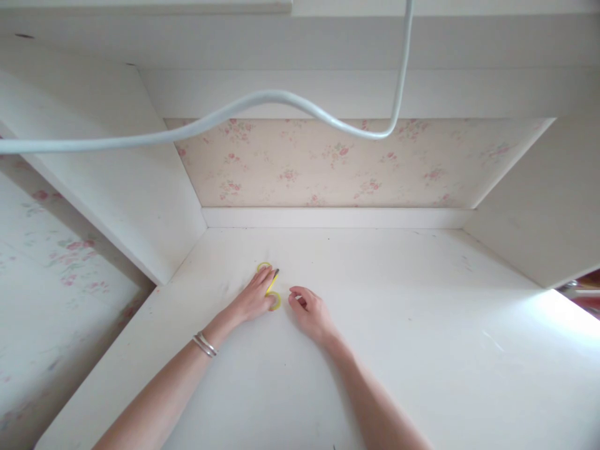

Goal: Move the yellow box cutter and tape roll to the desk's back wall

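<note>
Scissors [272, 289], yellow-handled, lie under flat left hand [255, 298]; right hand [310, 314] seemingly half-curled, empty.

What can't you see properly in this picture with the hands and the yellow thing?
- Yellow scissors, head view: the left hand lies over most of them, so the blades hardly show.
- Right hand, head view: fingers curled; too small to tell whether it holds anything.
- White cable, head view: both ends cut off by the picture's edges.
- Red things, head view: cut off at the right edge.
</note>
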`<state>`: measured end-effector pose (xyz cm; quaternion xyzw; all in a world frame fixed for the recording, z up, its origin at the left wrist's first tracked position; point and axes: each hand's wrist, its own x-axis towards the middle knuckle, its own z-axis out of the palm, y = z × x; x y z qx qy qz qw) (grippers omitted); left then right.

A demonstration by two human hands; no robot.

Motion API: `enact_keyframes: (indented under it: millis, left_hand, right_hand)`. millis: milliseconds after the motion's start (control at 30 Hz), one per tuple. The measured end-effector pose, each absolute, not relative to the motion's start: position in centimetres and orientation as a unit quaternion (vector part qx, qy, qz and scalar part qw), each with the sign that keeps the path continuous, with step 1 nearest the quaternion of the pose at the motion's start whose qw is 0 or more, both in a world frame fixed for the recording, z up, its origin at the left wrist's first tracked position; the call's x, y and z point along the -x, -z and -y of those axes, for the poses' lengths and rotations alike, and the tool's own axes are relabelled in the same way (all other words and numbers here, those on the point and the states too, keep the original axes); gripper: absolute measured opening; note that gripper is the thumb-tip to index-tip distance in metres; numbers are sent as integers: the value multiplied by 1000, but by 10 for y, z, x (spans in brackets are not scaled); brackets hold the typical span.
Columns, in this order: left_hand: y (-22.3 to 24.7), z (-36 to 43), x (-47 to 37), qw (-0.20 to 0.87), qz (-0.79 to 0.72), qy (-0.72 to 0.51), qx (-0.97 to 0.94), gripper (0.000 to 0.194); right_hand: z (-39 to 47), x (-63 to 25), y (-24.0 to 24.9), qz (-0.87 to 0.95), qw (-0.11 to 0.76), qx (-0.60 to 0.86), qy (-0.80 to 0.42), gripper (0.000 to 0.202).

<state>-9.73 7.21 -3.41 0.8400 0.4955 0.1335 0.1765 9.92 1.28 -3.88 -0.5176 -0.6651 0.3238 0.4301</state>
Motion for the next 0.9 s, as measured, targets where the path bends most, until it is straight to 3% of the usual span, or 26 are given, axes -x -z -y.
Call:
enact_keyframes:
  millis: [300, 700, 900]
  left_hand:
    - [42, -85, 106, 172, -502, -163, -832, 62]
    - [38, -160, 146, 157, -560, -143, -801, 64]
    - [13, -127, 133, 139, -559, -230, -785, 53]
  right_hand:
    - [-11, -99, 33, 665, 410, 535, -321, 26]
    - [-13, -99, 33, 664, 408, 539, -320, 25]
    - [-11, -99, 30, 682, 392, 532, -312, 23]
